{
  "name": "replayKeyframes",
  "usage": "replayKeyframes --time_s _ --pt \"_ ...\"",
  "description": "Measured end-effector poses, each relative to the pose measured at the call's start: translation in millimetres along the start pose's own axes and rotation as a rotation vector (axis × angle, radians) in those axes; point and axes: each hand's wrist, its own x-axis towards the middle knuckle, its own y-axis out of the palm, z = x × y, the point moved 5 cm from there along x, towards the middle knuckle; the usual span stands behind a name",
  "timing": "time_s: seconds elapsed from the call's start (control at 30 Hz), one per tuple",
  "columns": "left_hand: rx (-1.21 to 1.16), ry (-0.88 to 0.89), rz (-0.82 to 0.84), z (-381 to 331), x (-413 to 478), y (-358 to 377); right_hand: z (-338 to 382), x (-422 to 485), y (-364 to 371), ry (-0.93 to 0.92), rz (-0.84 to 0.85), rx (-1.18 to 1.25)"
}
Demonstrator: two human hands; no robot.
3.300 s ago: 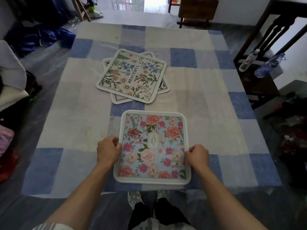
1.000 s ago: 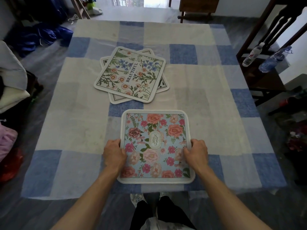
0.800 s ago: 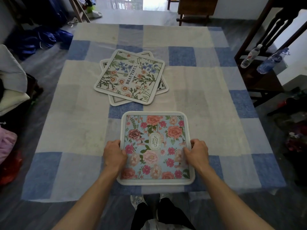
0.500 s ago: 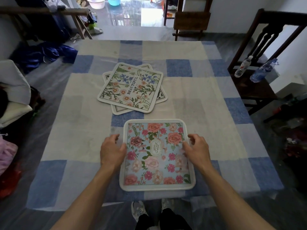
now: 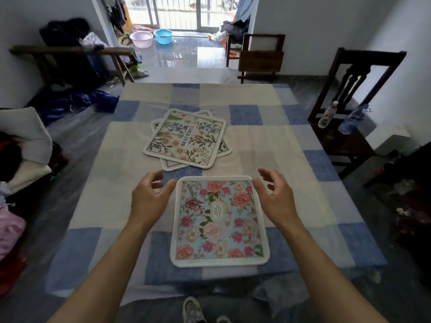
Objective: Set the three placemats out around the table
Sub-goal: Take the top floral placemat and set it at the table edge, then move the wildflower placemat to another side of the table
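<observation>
Head view, one entry. Rose placemat [image 5: 219, 221]: flat on the checked tablecloth [image 5: 291, 159] at the near edge, set. Left hand [image 5: 149, 199] and right hand [image 5: 276, 199]: either side of its far corners, fingers spread and loosely curled, holding nothing, apparently just clear of the mat. "Beautiful" placemat [image 5: 186, 138]: mid-table, askew on top of the third placemat [image 5: 171, 165], of which only corners show.

Risks, as judged:
- lifting the top mat may drag the one beneath, since they overlap;
- a forearm reaching across may shift the rose mat;
- loose cloth may ruck if a mat is slid instead of lifted.
</observation>
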Motion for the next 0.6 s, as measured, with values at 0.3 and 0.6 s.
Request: replayKeyframes --time_s 0.3,0.6 --pt "-0.303 -0.091 -0.05 -1 -46 -65 28 -18 24 0.035 0.15 0.389" --pt "-0.442 -0.083 -0.044 14 -34 -127 93 -47 62 -0.039 0.147 0.39"
